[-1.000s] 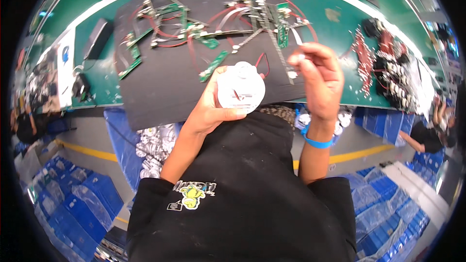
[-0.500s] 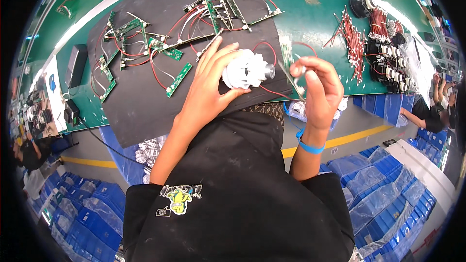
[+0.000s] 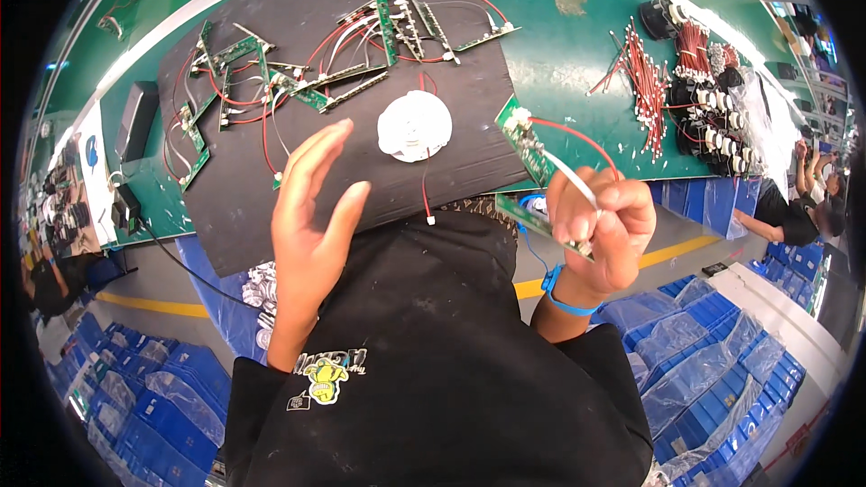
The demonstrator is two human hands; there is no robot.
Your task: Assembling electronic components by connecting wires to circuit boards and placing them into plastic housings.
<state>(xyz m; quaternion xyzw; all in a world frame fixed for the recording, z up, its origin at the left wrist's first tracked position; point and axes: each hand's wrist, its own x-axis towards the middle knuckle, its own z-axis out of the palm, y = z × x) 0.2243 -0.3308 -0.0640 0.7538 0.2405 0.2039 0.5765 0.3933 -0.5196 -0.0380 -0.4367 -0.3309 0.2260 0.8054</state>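
Note:
A white round plastic part [image 3: 413, 126] lies on the black mat [image 3: 469, 117], with red wire above it and a red lead ending in a small white connector [image 3: 430, 219] toward me. My left hand [image 3: 311, 203] is open and empty to its left, fingers spread. At the right, my right hand [image 3: 604, 221] is closed, pinching the end of a narrow green circuit board [image 3: 532, 216] together with a white cable [image 3: 573, 176]. That cable and a red wire [image 3: 582, 135] lead to a second green circuit board [image 3: 521, 133] hanging over the mat's right edge.
Several wired circuit boards [image 3: 316, 86] spread across the mat's far side. On the green table [image 3: 568, 45], red wire bundles [image 3: 642, 81] and black-and-white round parts [image 3: 717, 131] sit at the right. Blue crates [image 3: 713, 352] stand behind me; a black box [image 3: 137, 122] is far left.
The white part has left my left hand and now lies on the mat. My left hand has drawn back leftward and opened. My right hand has moved nearer me with the boards and cable.

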